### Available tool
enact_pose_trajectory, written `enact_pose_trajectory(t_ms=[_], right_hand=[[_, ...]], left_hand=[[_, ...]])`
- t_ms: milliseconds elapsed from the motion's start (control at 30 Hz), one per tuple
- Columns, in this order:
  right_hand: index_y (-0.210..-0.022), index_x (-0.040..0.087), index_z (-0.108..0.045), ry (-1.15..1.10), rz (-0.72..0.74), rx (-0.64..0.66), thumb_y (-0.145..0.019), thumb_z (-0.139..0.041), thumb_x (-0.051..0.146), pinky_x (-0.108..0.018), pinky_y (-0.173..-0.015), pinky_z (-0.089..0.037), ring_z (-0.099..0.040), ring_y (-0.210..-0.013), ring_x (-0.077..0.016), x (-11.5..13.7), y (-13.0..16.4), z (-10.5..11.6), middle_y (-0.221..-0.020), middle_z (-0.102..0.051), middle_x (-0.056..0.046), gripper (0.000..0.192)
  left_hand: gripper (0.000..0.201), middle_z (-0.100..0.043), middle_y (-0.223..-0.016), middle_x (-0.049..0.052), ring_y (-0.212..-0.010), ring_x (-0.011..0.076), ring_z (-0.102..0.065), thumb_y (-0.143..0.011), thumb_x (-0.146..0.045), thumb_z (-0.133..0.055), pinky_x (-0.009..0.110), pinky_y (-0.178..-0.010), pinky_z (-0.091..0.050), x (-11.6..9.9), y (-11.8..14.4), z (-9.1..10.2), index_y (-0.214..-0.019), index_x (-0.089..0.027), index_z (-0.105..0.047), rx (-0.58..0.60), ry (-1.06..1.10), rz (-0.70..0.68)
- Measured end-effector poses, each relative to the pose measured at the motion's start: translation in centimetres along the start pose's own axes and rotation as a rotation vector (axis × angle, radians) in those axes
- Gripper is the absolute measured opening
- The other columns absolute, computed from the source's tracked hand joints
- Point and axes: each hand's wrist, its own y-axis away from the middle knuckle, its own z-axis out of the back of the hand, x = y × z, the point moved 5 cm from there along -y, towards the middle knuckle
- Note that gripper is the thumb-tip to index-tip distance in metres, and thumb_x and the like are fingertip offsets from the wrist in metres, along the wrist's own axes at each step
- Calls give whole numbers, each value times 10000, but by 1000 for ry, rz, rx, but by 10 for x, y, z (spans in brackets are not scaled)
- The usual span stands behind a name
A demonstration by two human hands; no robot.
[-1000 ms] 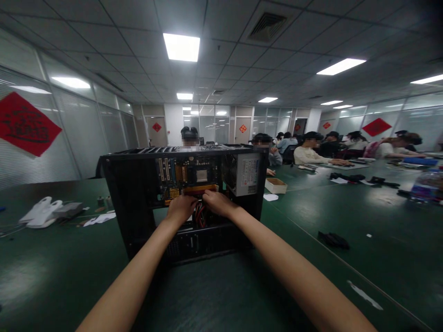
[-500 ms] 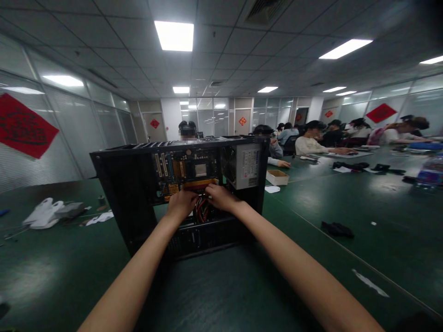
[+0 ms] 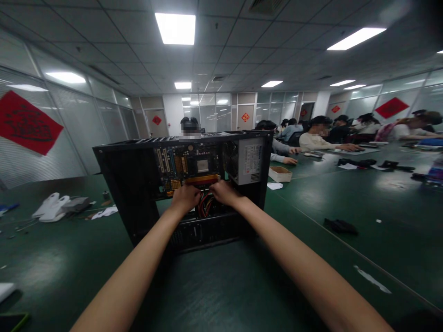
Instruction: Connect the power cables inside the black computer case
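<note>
A black computer case [image 3: 119, 184] with its side off stands in front of me on the table. Inside it are a motherboard [image 3: 172, 161] and, at the upper right, a silver power supply [image 3: 249, 161]. My left hand [image 3: 186, 198] is closed at the board's lower edge, below the yellow and red memory slots [image 3: 202, 180]. Level with it, my right hand [image 3: 225, 192] is closed at the right end of those slots. The fingertips of both are hidden, so what they pinch cannot be made out. Red and dark cables [image 3: 206, 205] hang between the two hands.
On the green table [image 3: 221, 286], a white plastic bag [image 3: 51, 206] and a grey block [image 3: 76, 204] lie to the left. Right of the case are a small open box [image 3: 280, 174] and a black cloth-like item [image 3: 341, 226]. Several people sit at the far right.
The view has shifted slightly. Both hands remain at the memory slots, with the fingers moved a little. A co-worker's arm behind the case shows more.
</note>
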Motion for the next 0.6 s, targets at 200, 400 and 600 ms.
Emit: enact_pose_trajectory(t_ms=[200, 400, 600], right_hand=[[-955, 135, -699, 3, 32, -26, -949, -453, 158, -250, -801, -428, -642, -942, -188, 8, 8, 17, -961, -710, -99, 248], [-928, 165, -646, 155, 15, -114, -1013, -349, 407, -272, -690, -404, -640, -793, -193, 4, 74, 37, -908, -694, -96, 392], [-937, 135, -607, 385, 81, -15, -993, -410, 373, -314, -681, -366, -608, -754, -228, 1, 128, 17, -834, -657, -133, 314]], left_hand=[[345, -747, -1004, 59, -960, 243, -673, -909, -390, -448, 302, -787, -475, 2, 8, 13, -1083, -300, -732, -25, 76, 19], [434, -745, -1012, 61, -953, 234, -676, -958, -464, -345, 278, -749, -471, 5, 65, 25, -1015, -263, -725, -173, 236, 73], [532, -744, -863, 77, -800, 285, -689, -943, -549, -259, 331, -646, -440, -8, 92, 18, -941, -288, -722, -83, 53, 234]])
